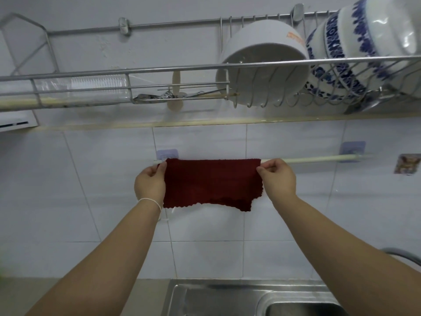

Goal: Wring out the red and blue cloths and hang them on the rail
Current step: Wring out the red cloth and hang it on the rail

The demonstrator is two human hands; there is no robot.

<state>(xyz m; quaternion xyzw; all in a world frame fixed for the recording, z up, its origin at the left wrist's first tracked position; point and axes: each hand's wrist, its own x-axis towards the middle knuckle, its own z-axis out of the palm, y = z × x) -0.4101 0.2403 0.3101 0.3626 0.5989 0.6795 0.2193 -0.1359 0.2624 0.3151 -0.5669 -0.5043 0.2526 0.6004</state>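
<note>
Here, head view: the red cloth (211, 182) hangs spread over the left part of the rail (314, 159). The left hand (149, 184) and right hand (279, 179) pinch its 2 upper corners, fingers closed on the fabric.

One dark red terry cloth (211, 183) hangs at centre. Two bare hands: the left hand (150, 183) at nine o'clock of it, the right hand (278, 179) at three. One pale rail (319, 159), two clear adhesive hooks (349, 148). One white bowl (262, 62) at one o'clock. One steel sink (227, 297) at six.
</note>
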